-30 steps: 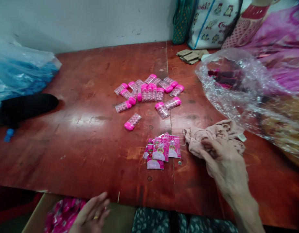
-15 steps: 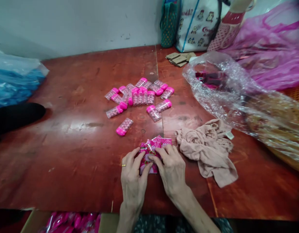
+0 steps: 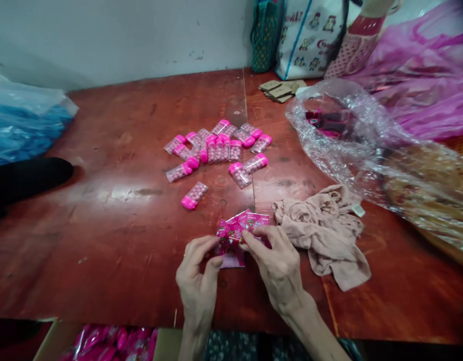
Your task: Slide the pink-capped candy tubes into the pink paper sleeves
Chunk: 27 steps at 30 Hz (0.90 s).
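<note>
Pink printed wrappers [image 3: 231,228] lie in a small overlapping pile near the table's front edge. My left hand [image 3: 199,276] is at their left side, thumb and index finger apart, fingertips close to the wrapper edge. On the right, my right hand [image 3: 278,265] has its fingers closed on the top wrapper, whose near part is lifted and dark; the thumb is mostly hidden. Beyond the wrappers lies a single clear candy box with a pink cap [image 3: 194,195]. Several more such candy boxes [image 3: 219,149] form a loose cluster farther back, filled with pink balls.
A crumpled beige cloth [image 3: 321,225] lies right of my hands. Clear plastic [image 3: 329,150] and a pink bag [image 3: 412,75] fill the right side. A blue-filled bag [image 3: 28,125] and a black object [image 3: 31,180] are left. Below the edge, a carton [image 3: 167,343] holds pink packets.
My left hand has moved left and down, its thumb and fingers spreading away from the wrapper. My right hand has shifted slightly right, and the top wrapper has tilted.
</note>
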### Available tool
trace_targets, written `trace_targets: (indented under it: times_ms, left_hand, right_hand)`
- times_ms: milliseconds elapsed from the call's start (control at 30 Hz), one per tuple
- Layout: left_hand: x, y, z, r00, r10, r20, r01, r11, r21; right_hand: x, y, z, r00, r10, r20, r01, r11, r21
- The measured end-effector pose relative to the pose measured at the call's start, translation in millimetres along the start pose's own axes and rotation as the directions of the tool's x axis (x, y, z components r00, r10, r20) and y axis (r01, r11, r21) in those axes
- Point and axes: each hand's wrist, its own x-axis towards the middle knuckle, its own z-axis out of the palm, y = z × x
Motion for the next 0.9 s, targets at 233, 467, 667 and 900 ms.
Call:
trace_targets:
  times_ms: [233,467,667,900]
  left_hand:
    - [9.7,23.2,12.0,0.866,-0.476,0.156,0.479,0.696,-0.535]
    - [5.4,23.4,15.3,0.858,-0.501,0.115,0.453,0.629,-0.632]
    - [3.7,21.3,20.6,0.853,-0.517,0.073,0.415,0.587,-0.695]
    - [5.0,19.2,20.3,0.798,-0.595,0.099,0.473,0.516,-0.714]
  right_hand:
    - [3.0,-12.4,-9.5,0.997,0.017,0.074,-0.033,0.973,0.228]
    - [-0.7,-21.5,2.5,0.861,0.435,0.265,-0.503,0.643,0.578]
    - [-4.9,-23.5,8.4,0.906,0.372,0.202,-0.423,0.770,0.477]
    - [-5.6,-26.7,9.1,0.957,0.253,0.139,-0.288,0.872,0.395]
